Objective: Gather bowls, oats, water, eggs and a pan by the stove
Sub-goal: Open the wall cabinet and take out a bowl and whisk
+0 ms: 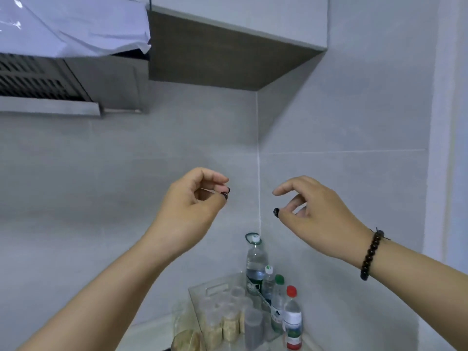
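Both hands' loosely curled, empty fingers (215, 184) well above the water bottles (255, 264).

Wall tiles (342, 122): matt grey, smooth, thin pale grout lines. Cabinet underside (215, 54): dark wood grain, matt. Range hood (50, 97): brushed metal, slatted grille; top draped in crinkled glossy plastic sheet (76, 24). Organizer bin (217, 290): clear hard plastic. Water bottles (255, 264): clear plastic, coloured plastic caps, paper-like labels. Jars (230, 323): translucent, grainy contents. Bracelet (372, 254): dark glossy beads.
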Available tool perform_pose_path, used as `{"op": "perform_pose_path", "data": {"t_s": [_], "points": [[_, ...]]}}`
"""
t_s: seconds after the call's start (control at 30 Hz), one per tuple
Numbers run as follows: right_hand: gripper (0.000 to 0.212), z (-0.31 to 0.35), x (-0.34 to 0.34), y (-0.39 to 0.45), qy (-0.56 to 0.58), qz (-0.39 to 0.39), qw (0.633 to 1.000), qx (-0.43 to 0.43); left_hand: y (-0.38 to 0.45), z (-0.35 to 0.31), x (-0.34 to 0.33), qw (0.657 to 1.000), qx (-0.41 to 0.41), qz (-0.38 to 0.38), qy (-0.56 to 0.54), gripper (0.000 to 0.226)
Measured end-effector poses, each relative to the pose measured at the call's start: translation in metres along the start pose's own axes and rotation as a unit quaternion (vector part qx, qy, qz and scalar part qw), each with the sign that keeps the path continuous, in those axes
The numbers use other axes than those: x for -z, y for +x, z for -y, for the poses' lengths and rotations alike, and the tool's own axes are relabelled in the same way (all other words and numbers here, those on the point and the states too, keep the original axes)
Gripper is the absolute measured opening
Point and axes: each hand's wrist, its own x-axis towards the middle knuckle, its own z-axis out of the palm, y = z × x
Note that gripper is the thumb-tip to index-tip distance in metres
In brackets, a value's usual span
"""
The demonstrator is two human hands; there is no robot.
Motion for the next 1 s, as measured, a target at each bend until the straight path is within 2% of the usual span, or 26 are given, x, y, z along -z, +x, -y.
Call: {"op": "perform_pose_path", "data": {"t_s": [0.13,0.27,0.47,0.57,0.73,0.83,1.0], "points": [[0.02,-0.013,0.027,0.051,0.01,-0.006,0.998,0.068,0.032,-0.022,-0.017,0.997,-0.023,-0.057,0.051,0.026],[0.019,-0.019,0.042,0.087,0.068,-0.023,0.991,0.112,0.042,-0.039,-0.033,0.986,-0.041,-0.094,0.129,0.026],[0.016,-0.02,0.027,0.122,0.185,-0.031,0.976,0.114,0.055,-0.063,-0.037,0.962,-0.076,-0.124,0.231,0.022],[0.013,-0.003,0.021,0.15,0.179,-0.039,0.973,0.14,0.075,-0.087,-0.019,0.941,-0.114,-0.157,0.277,0.023],[0.018,0.044,0.034,0.204,0.095,-0.105,0.955,0.26,0.107,-0.131,0.015,0.871,-0.195,-0.206,0.4,0.027],[0.023,0.074,0.047,0.236,0.031,-0.154,0.938,0.31,0.128,-0.145,0.036,0.803,-0.221,-0.233,0.502,0.03],[0.027,0.106,0.054,0.281,-0.097,-0.212,0.912,0.338,0.162,-0.147,0.06,0.731,-0.179,-0.242,0.612,0.039]]}}
